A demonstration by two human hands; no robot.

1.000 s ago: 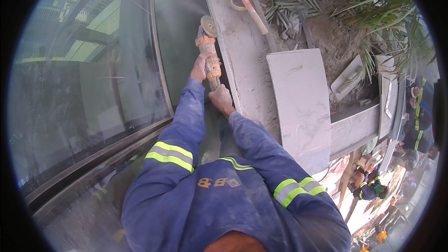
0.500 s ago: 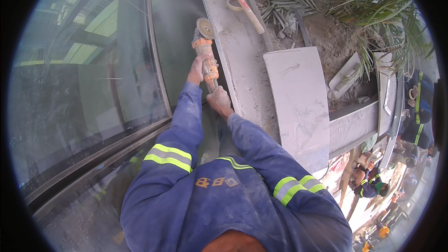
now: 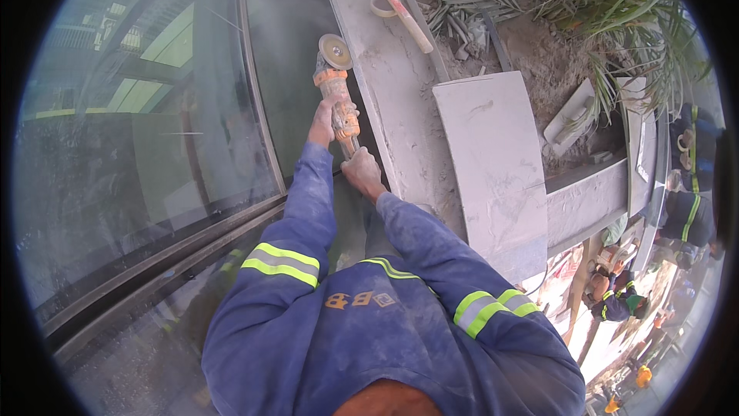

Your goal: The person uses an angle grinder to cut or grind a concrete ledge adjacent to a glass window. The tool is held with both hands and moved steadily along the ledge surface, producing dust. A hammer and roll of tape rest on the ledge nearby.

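Observation:
Both my hands grip an orange, dust-coated angle grinder (image 3: 344,105) held out in front of me. My left hand (image 3: 323,121) is wrapped round its body just behind the head. Farther back, my right hand (image 3: 362,172) closes on the rear handle. At the far end, the round cutting disc (image 3: 335,51) is beside the edge of the grey ledge (image 3: 400,108); whether it touches I cannot tell. Pale dust hangs in the air around the disc.
Glass panes (image 3: 146,139) in dark frames stand on my left. On the ledge lie a tape roll (image 3: 382,3) and a long-handled tool (image 3: 409,22). A large grey panel (image 3: 493,162) rests on the right, near palm leaves (image 3: 616,8). Several people work at the lower right.
The grinder has shifted slightly toward the left, with both hands still on it. The disc's face shows more clearly, and the dust near it looks thicker.

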